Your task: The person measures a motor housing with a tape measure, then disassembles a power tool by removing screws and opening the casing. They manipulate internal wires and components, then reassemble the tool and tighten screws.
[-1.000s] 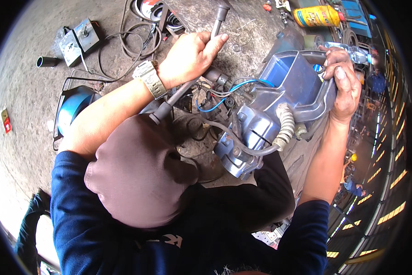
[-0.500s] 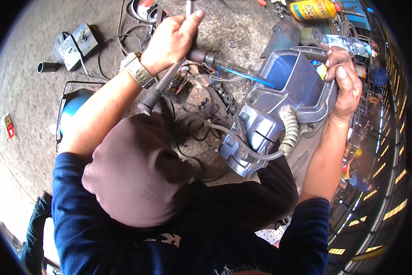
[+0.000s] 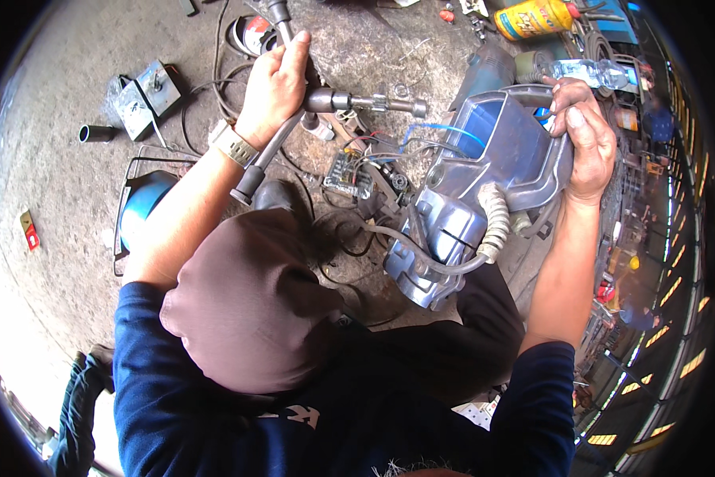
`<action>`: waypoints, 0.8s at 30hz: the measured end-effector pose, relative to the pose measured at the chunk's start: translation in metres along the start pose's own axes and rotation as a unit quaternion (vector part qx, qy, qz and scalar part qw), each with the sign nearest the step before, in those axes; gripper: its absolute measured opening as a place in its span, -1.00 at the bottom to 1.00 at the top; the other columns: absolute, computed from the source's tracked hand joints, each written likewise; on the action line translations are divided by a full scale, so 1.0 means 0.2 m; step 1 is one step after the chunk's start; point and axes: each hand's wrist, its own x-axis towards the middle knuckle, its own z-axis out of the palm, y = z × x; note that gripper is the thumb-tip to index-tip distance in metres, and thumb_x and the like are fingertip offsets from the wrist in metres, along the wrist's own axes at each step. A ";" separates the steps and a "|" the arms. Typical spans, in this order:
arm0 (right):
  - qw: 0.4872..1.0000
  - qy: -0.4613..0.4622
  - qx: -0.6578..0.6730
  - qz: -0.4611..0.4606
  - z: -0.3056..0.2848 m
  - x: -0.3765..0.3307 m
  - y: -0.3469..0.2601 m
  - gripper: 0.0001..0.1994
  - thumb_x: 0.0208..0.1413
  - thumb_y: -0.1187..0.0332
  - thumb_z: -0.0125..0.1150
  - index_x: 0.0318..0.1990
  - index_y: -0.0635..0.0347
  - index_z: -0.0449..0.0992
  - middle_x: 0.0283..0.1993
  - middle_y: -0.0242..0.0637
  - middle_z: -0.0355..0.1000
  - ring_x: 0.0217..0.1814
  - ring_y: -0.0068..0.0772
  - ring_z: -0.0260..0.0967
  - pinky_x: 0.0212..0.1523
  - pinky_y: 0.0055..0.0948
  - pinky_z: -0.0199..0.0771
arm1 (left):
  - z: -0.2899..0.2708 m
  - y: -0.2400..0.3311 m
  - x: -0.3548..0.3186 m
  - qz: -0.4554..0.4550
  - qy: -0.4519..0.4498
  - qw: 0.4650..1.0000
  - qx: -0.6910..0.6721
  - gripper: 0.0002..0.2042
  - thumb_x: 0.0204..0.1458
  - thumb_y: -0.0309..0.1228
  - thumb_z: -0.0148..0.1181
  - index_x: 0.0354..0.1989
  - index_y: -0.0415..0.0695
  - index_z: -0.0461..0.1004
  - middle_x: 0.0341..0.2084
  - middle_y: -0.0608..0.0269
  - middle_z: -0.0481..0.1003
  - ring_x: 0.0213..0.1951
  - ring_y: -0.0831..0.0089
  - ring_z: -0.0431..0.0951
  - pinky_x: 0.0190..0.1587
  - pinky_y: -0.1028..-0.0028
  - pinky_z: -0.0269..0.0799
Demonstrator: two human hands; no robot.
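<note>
In my left hand [image 3: 271,99], closed round its bar, is a T-handle socket wrench [image 3: 323,100]. Its shaft points right and its socket end stops short of a grey metal housing [image 3: 468,179]. My right hand [image 3: 584,143] grips the housing's right rim, fingers curled over the edge. The housing is tilted, with a dark blue hollow [image 3: 484,123] facing up. Blue wires [image 3: 445,127] run into it from the left. A ribbed pale hose [image 3: 494,222] and a grey cable [image 3: 405,234] hang at its lower side.
Below my left arm is a brown cloth-covered knee [image 3: 246,302]. Loose wires and a small terminal part [image 3: 348,176] lie on the concrete floor. A yellow bottle [image 3: 536,17], a clear plastic bottle [image 3: 596,75] and a grey cylinder [image 3: 484,71] are behind the housing. At left lie a metal box [image 3: 152,99] and a short pipe [image 3: 97,133].
My left hand has shifted left and slightly down with the wrench, so its socket end stands farther from the housing. My right hand still grips the housing.
</note>
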 end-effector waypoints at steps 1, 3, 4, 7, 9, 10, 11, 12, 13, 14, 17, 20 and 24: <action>1.000 -0.003 -0.006 -0.004 0.00 0.00 -0.01 -0.70 0.20 0.34 0.14 -0.53 0.35 0.52 -0.25 -0.22 0.45 -0.05 -0.31 0.33 0.31 -0.04 0.27 | -0.01 -0.01 0.00 -0.015 0.013 1.000 -0.012 -0.55 0.41 -0.05 0.02 -0.46 -0.12 0.46 -0.60 0.44 0.41 -0.51 0.65 0.36 -0.44 0.53 0.27; 1.000 -0.007 -0.012 -0.008 0.02 0.01 -0.02 -0.70 0.20 0.32 0.15 -0.52 0.32 0.52 -0.26 -0.22 0.44 -0.07 -0.31 0.33 0.29 -0.04 0.28 | -0.02 -0.07 0.02 -0.037 0.026 0.998 -0.039 -0.55 0.41 -0.04 0.02 -0.45 -0.12 0.46 -0.60 0.46 0.38 -0.51 0.65 0.32 -0.44 0.53 0.25; 1.000 -0.011 -0.018 -0.009 0.02 0.01 -0.02 -0.70 0.20 0.31 0.15 -0.52 0.31 0.51 -0.26 -0.23 0.43 -0.08 -0.31 0.33 0.29 -0.03 0.29 | -0.04 -0.07 0.03 -0.045 0.034 0.997 -0.050 -0.55 0.41 -0.04 0.03 -0.44 -0.12 0.46 -0.60 0.46 0.36 -0.52 0.64 0.30 -0.44 0.52 0.24; 0.999 -0.018 -0.028 -0.014 0.03 0.02 -0.03 -0.69 0.20 0.29 0.15 -0.54 0.28 0.49 -0.28 -0.25 0.41 -0.10 -0.30 0.33 0.29 -0.02 0.29 | -0.02 -0.08 0.01 -0.108 0.109 0.970 -0.189 -0.61 0.36 -0.07 0.12 -0.43 -0.10 0.45 -0.58 0.45 0.34 -0.53 0.61 0.26 -0.45 0.48 0.21; 0.999 -0.024 -0.029 -0.012 0.04 0.04 -0.05 -0.70 0.19 0.29 0.14 -0.54 0.28 0.49 -0.28 -0.25 0.41 -0.09 -0.30 0.33 0.29 -0.01 0.29 | -0.03 -0.14 0.03 -0.127 0.148 0.943 -0.270 -0.64 0.34 -0.07 0.16 -0.40 -0.09 0.44 -0.57 0.41 0.35 -0.56 0.57 0.27 -0.49 0.45 0.20; 0.999 -0.029 -0.029 -0.010 0.04 0.05 -0.06 -0.70 0.19 0.29 0.14 -0.54 0.28 0.49 -0.27 -0.25 0.41 -0.09 -0.31 0.33 0.29 -0.01 0.29 | -0.05 -0.15 0.02 -0.148 0.166 0.940 -0.258 -0.65 0.34 -0.09 0.14 -0.41 -0.06 0.41 -0.57 0.41 0.33 -0.57 0.54 0.27 -0.50 0.43 0.20; 0.999 -0.024 -0.027 0.001 0.05 0.06 -0.06 -0.70 0.18 0.29 0.14 -0.54 0.30 0.48 -0.27 -0.24 0.41 -0.09 -0.29 0.33 0.29 -0.01 0.30 | -0.07 -0.16 0.01 -0.143 0.178 0.936 -0.268 -0.64 0.34 -0.09 0.14 -0.44 -0.04 0.39 -0.59 0.40 0.31 -0.57 0.54 0.25 -0.50 0.42 0.20; 0.999 -0.018 -0.029 0.006 0.05 0.05 -0.07 -0.69 0.18 0.29 0.14 -0.55 0.30 0.48 -0.27 -0.23 0.41 -0.09 -0.29 0.34 0.29 -0.01 0.30 | -0.10 -0.16 -0.01 -0.141 0.191 0.931 -0.276 -0.64 0.34 -0.09 0.13 -0.46 -0.03 0.37 -0.60 0.40 0.29 -0.58 0.53 0.24 -0.50 0.41 0.20; 0.999 -0.013 -0.031 0.011 0.06 0.05 -0.08 -0.69 0.18 0.29 0.13 -0.55 0.31 0.47 -0.26 -0.23 0.41 -0.09 -0.29 0.34 0.29 -0.01 0.30 | -0.12 -0.16 -0.03 -0.149 0.217 0.921 -0.289 -0.63 0.34 -0.09 0.13 -0.49 0.00 0.33 -0.63 0.39 0.25 -0.59 0.51 0.22 -0.51 0.38 0.20; 0.999 -0.009 -0.033 0.016 0.05 0.05 -0.08 -0.69 0.18 0.29 0.13 -0.55 0.31 0.47 -0.26 -0.23 0.41 -0.08 -0.29 0.34 0.29 -0.01 0.30 | -0.14 -0.16 -0.03 -0.151 0.229 0.919 -0.285 -0.62 0.34 -0.08 0.12 -0.49 0.00 0.33 -0.63 0.39 0.24 -0.59 0.50 0.21 -0.51 0.37 0.20; 0.999 -0.018 -0.041 0.006 0.04 0.03 -0.06 -0.68 0.21 0.31 0.10 -0.55 0.33 0.45 -0.25 -0.23 0.40 -0.07 -0.29 0.32 0.28 -0.02 0.29 | -0.29 -0.28 -0.10 -0.154 0.272 0.913 -0.261 -0.60 0.36 -0.05 0.08 -0.49 -0.01 0.33 -0.65 0.37 0.22 -0.59 0.47 0.23 -0.53 0.32 0.24; 0.999 -0.015 -0.040 0.012 0.05 0.03 -0.07 -0.68 0.21 0.31 0.10 -0.55 0.32 0.44 -0.25 -0.26 0.39 -0.07 -0.30 0.30 0.28 -0.04 0.27 | -0.38 -0.28 -0.12 -0.237 0.366 0.872 -0.221 -0.60 0.36 -0.05 0.08 -0.48 -0.04 0.34 -0.63 0.31 0.26 -0.57 0.43 0.30 -0.52 0.30 0.30; 0.999 -0.031 -0.038 0.010 0.06 0.06 -0.07 -0.68 0.21 0.30 0.11 -0.55 0.31 0.43 -0.25 -0.25 0.38 -0.05 -0.28 0.29 0.30 -0.05 0.25 | -0.56 -0.41 -0.09 -0.180 0.399 0.878 -0.194 -0.63 0.34 -0.06 0.10 -0.37 -0.12 0.42 -0.52 0.23 0.37 -0.51 0.34 0.42 -0.47 0.28 0.40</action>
